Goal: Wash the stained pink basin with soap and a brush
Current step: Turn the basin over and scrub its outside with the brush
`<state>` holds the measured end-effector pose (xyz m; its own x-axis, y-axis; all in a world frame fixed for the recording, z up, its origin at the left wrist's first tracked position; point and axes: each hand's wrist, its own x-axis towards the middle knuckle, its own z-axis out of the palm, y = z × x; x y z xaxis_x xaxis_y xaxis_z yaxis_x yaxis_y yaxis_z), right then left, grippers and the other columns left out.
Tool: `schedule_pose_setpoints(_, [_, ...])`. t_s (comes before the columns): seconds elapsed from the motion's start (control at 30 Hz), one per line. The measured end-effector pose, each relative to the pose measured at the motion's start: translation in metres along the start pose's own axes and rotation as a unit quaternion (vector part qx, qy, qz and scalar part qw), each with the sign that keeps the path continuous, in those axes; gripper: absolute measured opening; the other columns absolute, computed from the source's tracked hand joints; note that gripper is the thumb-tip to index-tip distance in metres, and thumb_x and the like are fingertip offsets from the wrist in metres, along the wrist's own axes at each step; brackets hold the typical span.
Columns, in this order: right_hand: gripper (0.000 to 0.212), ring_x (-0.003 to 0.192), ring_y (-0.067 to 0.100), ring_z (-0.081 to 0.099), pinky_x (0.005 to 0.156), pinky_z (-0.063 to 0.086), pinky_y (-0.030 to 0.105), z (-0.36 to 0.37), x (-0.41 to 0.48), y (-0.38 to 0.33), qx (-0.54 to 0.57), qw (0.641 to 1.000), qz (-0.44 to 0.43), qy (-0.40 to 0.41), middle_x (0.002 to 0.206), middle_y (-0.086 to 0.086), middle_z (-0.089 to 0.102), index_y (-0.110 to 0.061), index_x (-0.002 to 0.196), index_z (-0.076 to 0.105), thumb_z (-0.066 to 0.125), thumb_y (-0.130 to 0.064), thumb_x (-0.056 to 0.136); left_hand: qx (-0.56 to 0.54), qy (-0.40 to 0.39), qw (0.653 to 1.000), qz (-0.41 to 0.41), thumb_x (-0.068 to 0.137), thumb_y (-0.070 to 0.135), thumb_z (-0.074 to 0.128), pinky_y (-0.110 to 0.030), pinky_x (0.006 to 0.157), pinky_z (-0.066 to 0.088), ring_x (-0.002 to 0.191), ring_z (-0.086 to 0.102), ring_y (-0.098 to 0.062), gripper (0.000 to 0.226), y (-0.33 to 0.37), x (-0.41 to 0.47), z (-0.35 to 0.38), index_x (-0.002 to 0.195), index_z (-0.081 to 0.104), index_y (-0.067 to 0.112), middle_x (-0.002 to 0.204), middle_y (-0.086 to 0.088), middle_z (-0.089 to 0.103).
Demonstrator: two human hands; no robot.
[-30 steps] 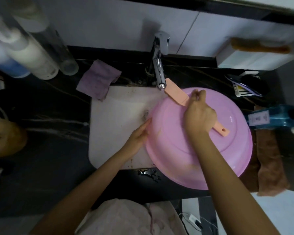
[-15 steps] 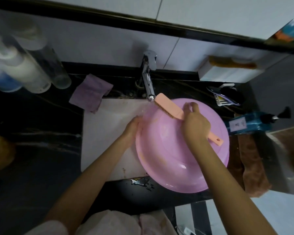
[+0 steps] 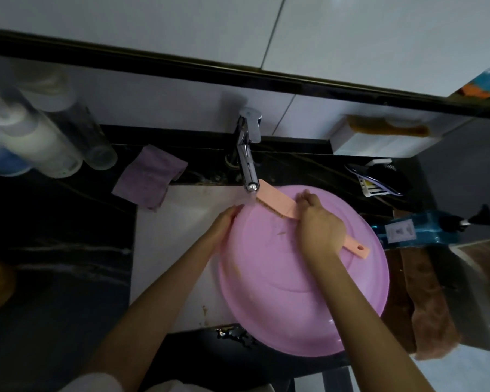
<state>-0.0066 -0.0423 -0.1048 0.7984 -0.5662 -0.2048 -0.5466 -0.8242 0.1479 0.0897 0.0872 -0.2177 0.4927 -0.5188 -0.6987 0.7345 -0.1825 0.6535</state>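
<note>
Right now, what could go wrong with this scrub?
The left hand holds the basin at one rim only; it may slip. The brush sits right under the tap; a stroke could knock it. The basin's right rim lies near the blue bottle and might nudge it.

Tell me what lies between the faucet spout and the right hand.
In the head view, the brush fills that stretch: its bristled head lies over the pink basin, tip by the faucet spout, handle held in the right hand.

White tiled wall [image 3: 153,94], black countertop [image 3: 54,278]
</note>
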Motion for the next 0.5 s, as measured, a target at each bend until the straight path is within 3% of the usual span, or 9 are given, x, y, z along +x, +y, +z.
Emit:
schedule_pose_setpoints(0.13, [0.052, 0.098, 0.026, 0.062, 0.068, 0.043, 0.031, 0.003, -0.004, 0.004, 0.013, 1.0, 0.008, 0.025, 0.155, -0.006, 0.023, -0.019, 0.145, 0.032, 0.037, -0.008, 0.095, 0.05, 0.003, 0.993, 0.106, 0.095, 0.027, 0.047, -0.023, 0.08, 0.046, 0.092, 0.06, -0.01, 0.02, 0.013, -0.004, 0.003, 0.095, 0.067, 0.021, 0.098, 0.004, 0.067])
schedule_pose_setpoints(0.23, [0.051, 0.088, 0.03, 0.064, 0.062, 0.038, 0.031, 0.005, -0.003, 0.002, 0.023, 0.998, 0.009, 0.05, 0.152, -0.001, 0.03, -0.014, 0.143, 0.038, 0.04, -0.003, 0.093, 0.169, -0.05, 0.966, 0.191, 0.094, 0.024, 0.048, -0.027, 0.094, 0.039, 0.106, 0.052, -0.011, 0.027, 0.021, -0.005, 0.02, 0.116, 0.06, 0.014, 0.116, -0.001, 0.059])
schedule_pose_setpoints(0.3, [0.048, 0.075, 0.032, 0.064, 0.058, 0.041, 0.032, 0.008, -0.004, 0.003, 0.037, 0.997, 0.005, 0.073, 0.147, 0.003, 0.04, -0.01, 0.137, 0.047, 0.046, 0.0, 0.09, 0.158, -0.038, 0.973, 0.161, 0.092, 0.031, 0.048, -0.027, 0.086, 0.043, 0.102, 0.055, -0.017, 0.029, 0.03, -0.006, 0.024, 0.113, 0.06, 0.016, 0.111, -0.006, 0.062])
schedule_pose_setpoints(0.4, [0.045, 0.064, 0.034, 0.063, 0.053, 0.047, 0.035, 0.01, -0.008, 0.005, 0.05, 0.995, -0.001, 0.087, 0.14, 0.006, 0.049, -0.007, 0.13, 0.054, 0.052, 0.001, 0.086, 0.012, -0.015, 0.998, 0.062, 0.096, 0.026, 0.044, -0.023, 0.069, 0.044, 0.085, 0.059, -0.014, 0.021, 0.02, -0.02, 0.018, 0.092, 0.063, 0.021, 0.092, 0.0, 0.066])
schedule_pose_setpoints(0.5, [0.046, 0.066, 0.035, 0.063, 0.054, 0.041, 0.033, 0.009, -0.008, 0.003, 0.045, 0.995, -0.006, 0.085, 0.143, 0.006, 0.045, -0.006, 0.132, 0.052, 0.049, 0.001, 0.087, -0.059, 0.041, 0.995, 0.064, 0.098, 0.02, 0.038, -0.018, 0.075, 0.043, 0.098, 0.056, -0.012, 0.023, -0.016, -0.039, 0.016, 0.107, 0.06, 0.02, 0.11, 0.0, 0.062])
